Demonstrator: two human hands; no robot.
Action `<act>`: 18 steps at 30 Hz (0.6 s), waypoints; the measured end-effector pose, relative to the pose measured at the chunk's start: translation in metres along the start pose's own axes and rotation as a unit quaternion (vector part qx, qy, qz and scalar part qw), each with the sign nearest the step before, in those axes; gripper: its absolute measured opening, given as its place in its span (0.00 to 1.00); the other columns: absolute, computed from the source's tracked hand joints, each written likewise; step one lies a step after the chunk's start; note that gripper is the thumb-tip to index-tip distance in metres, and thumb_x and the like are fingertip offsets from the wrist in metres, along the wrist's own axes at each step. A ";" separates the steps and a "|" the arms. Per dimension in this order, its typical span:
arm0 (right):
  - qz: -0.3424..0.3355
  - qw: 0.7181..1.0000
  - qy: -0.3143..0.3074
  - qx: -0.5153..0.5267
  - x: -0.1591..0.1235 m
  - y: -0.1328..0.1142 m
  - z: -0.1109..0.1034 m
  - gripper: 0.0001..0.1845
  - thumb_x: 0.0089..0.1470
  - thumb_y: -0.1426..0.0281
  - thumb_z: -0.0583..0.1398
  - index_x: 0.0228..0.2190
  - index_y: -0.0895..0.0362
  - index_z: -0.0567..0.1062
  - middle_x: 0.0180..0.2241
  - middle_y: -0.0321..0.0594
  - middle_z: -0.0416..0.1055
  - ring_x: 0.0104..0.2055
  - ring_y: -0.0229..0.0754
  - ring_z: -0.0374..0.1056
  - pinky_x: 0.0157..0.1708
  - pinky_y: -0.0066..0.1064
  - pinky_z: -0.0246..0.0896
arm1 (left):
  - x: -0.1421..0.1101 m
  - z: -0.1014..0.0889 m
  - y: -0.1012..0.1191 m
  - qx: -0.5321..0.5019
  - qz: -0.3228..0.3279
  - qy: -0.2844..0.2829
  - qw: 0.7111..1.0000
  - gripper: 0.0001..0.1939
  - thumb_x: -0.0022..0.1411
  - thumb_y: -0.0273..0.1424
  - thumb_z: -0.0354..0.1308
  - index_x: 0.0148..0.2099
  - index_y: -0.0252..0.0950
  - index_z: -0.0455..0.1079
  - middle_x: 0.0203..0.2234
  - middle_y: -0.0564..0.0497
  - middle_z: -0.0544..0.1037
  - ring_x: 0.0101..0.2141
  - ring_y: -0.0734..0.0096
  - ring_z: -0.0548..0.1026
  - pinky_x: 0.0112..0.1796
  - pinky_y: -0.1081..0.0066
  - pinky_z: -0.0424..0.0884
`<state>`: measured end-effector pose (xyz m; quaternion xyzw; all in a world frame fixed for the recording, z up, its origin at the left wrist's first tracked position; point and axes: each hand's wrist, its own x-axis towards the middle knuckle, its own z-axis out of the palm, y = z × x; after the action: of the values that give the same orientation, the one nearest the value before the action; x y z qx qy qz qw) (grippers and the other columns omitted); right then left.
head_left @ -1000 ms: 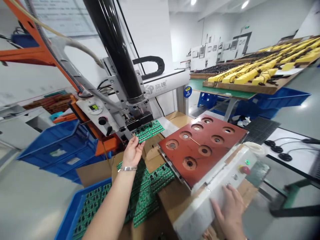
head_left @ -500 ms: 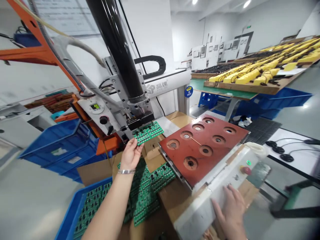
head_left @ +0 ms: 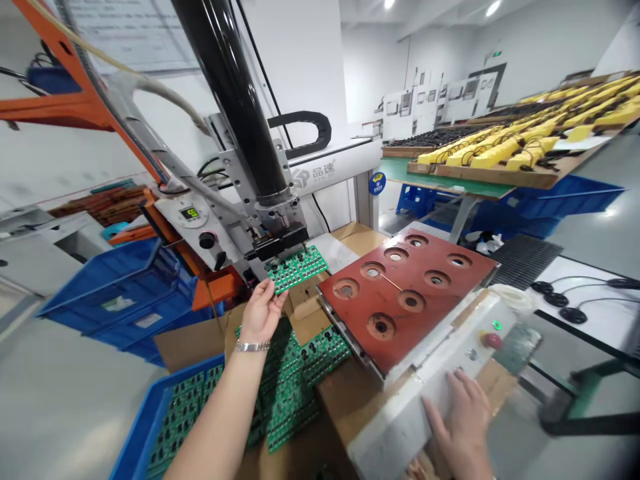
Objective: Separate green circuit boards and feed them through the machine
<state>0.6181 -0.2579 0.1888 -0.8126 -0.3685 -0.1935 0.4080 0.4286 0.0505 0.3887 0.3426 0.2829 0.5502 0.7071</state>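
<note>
My left hand (head_left: 263, 311) pinches the near corner of a green circuit board (head_left: 299, 268), whose far edge reaches under the black head (head_left: 280, 241) of the gantry machine. Whether the head touches the board I cannot tell. With fingers spread, my right hand (head_left: 465, 420) rests on the white front housing (head_left: 400, 427) of the machine, holding nothing. A red button (head_left: 493, 341) and a green-lit button (head_left: 497, 325) sit on that housing, above my right fingertips. Between my hands and farther back lies a reddish-brown fixture plate (head_left: 360, 267) with several round recesses and a thin stick across it.
More green circuit boards (head_left: 290, 400) lie below my left forearm, and others fill a blue bin (head_left: 131, 427). Blue crates (head_left: 115, 287) are stacked at left. Cables with round black ends (head_left: 573, 315) lie on the right. Yellow units (head_left: 490, 153) cover a table behind.
The circuit board and my left hand have shifted very slightly downward. My right hand stays in place on the housing.
</note>
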 end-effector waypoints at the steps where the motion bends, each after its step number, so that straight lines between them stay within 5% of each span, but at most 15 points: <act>1: 0.000 1.000 0.001 -0.001 0.000 0.000 0.000 0.36 0.53 0.46 0.50 0.51 0.61 0.62 0.52 0.56 0.58 0.57 0.61 0.52 0.52 0.60 0.52 | 0.000 -0.001 0.000 0.001 -0.001 -0.001 1.000 0.02 0.60 0.23 0.56 0.36 0.32 0.70 0.32 0.52 0.75 0.29 0.74 0.74 0.30 0.69 0.74; 18: -0.004 1.000 0.007 0.005 0.001 0.001 0.000 0.34 0.53 0.47 0.52 0.51 0.59 0.62 0.52 0.54 0.58 0.57 0.61 0.52 0.52 0.59 0.53 | -0.001 0.002 0.003 -0.003 0.003 0.011 1.000 0.04 0.60 0.24 0.57 0.39 0.32 0.70 0.33 0.51 0.75 0.30 0.72 0.74 0.30 0.68 0.74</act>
<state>0.6190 -0.2578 0.1888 -0.8077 -0.3699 -0.1995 0.4135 0.4281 0.0500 0.3928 0.3356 0.2881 0.5571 0.7029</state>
